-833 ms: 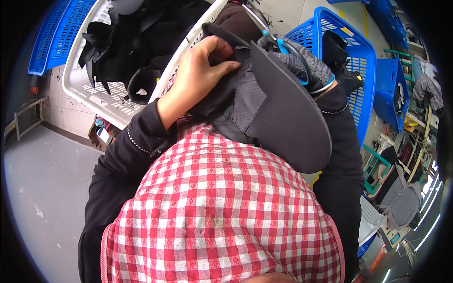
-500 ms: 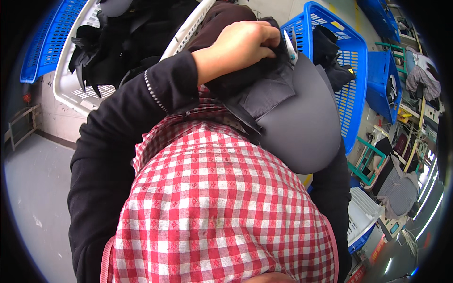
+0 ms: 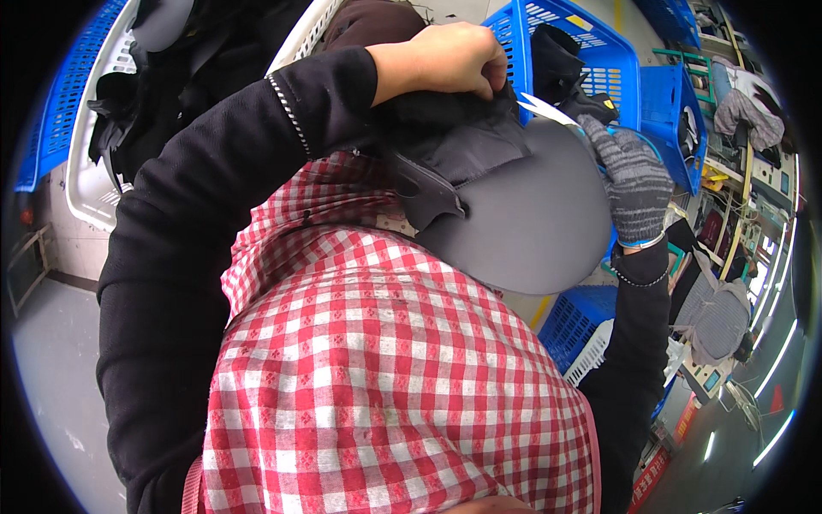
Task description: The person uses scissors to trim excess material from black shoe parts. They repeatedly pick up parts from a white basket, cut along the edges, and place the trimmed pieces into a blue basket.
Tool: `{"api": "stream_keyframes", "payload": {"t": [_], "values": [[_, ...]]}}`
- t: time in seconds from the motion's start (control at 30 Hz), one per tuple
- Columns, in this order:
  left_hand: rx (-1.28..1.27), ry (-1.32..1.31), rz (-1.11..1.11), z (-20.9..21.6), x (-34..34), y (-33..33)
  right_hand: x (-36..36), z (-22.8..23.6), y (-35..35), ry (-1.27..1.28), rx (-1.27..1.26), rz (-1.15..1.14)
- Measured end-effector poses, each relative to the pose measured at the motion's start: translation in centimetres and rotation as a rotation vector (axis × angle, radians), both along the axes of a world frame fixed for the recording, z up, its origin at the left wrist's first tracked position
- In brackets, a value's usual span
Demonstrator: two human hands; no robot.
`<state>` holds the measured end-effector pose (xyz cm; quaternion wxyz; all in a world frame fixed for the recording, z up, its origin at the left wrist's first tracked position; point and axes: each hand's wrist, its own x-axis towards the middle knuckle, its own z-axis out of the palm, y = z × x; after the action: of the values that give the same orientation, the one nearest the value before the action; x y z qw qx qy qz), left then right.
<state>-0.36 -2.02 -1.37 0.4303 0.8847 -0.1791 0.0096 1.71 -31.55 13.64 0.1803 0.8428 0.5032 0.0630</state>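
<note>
My bare left hand (image 3: pixel 458 58) has its fingers pinched on the edge of a black fabric piece (image 3: pixel 488 128) over my lap. Joined to that fabric is a smooth, rounded dark grey panel (image 3: pixel 535 218), which spreads toward the right. A knitted grey glove with blue trim covers my right hand (image 3: pixel 632 176), at the panel's right edge. It is closed on a pair of scissors (image 3: pixel 548 110), whose pale blades point left toward the fabric near my left fingers. The glove hides most of the handles.
A white basket (image 3: pixel 75 193) heaped with black pieces (image 3: pixel 193 94) stands at the upper left, beside a blue crate (image 3: pixel 64 86). Another blue crate (image 3: pixel 629 64) with black pieces stands beyond my right hand. Racks and a grey garment (image 3: pixel 715 321) line the far right.
My right hand has come into view from behind the grey panel, with the scissors now in front of the fabric. My left hand has shifted slightly up and right, still pinching the fabric.
</note>
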Motion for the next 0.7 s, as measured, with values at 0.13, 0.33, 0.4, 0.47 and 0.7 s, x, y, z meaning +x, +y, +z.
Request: {"api": "stream_keyframes", "payload": {"t": [0.13,0.33,0.4,0.47,0.7], "values": [[0.06,0.032,-0.019,0.4,0.1,-0.3,0.1,0.3,1.8,-0.059,-0.093,0.043],[0.153,0.023,0.006,1.2,0.3,-1.1,0.4,0.5,3.8,-0.07,-0.255,-0.003],[0.197,-0.018,-0.006,1.3,0.3,-1.4,0.7,0.7,4.4,-0.063,-0.269,0.045],[0.236,-0.077,-0.01,1.3,0.3,-1.7,0.9,0.8,4.7,-0.052,-0.3,0.041],[0.224,-0.126,-0.004,0.8,0.4,-1.8,2.0,0.3,5.3,0.029,-0.358,0.042]]}}
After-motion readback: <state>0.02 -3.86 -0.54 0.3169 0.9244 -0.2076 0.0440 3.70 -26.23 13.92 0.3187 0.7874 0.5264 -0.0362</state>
